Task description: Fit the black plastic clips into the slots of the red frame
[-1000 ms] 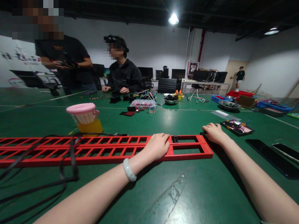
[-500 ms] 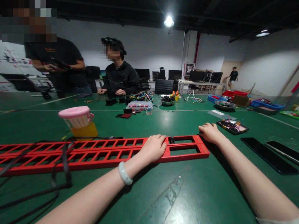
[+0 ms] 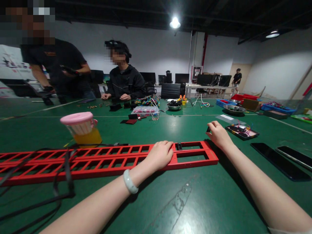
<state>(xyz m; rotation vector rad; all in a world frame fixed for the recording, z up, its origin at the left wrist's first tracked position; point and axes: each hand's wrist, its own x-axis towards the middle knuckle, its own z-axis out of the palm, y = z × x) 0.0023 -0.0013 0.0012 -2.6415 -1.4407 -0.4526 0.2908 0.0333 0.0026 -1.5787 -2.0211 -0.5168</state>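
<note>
A long red metal frame [image 3: 102, 159] with many slots lies across the green table [image 3: 170, 201]. My left hand [image 3: 159, 154] rests on the frame near its right end, fingers curled over the bar. A small black clip [image 3: 179, 146] sits in the frame just right of that hand. My right hand [image 3: 218, 134] hovers beyond the frame's right end, lifted, with fingers pinched on a small dark piece [image 3: 208, 129]. A pale bracelet [image 3: 128, 182] circles my left wrist.
A pink-lidded cup with yellow liquid [image 3: 81, 127] stands behind the frame. Black cables [image 3: 65, 175] drape over its left part. A black tray of parts [image 3: 241, 131] and two dark slabs [image 3: 280, 161] lie right. Two people [image 3: 124, 81] are at the table's far side, beside wires and bowls.
My right hand has lifted off the table beside the frame's end and now pinches a small dark piece. My left hand stays on the frame. The standing person lowered one arm.
</note>
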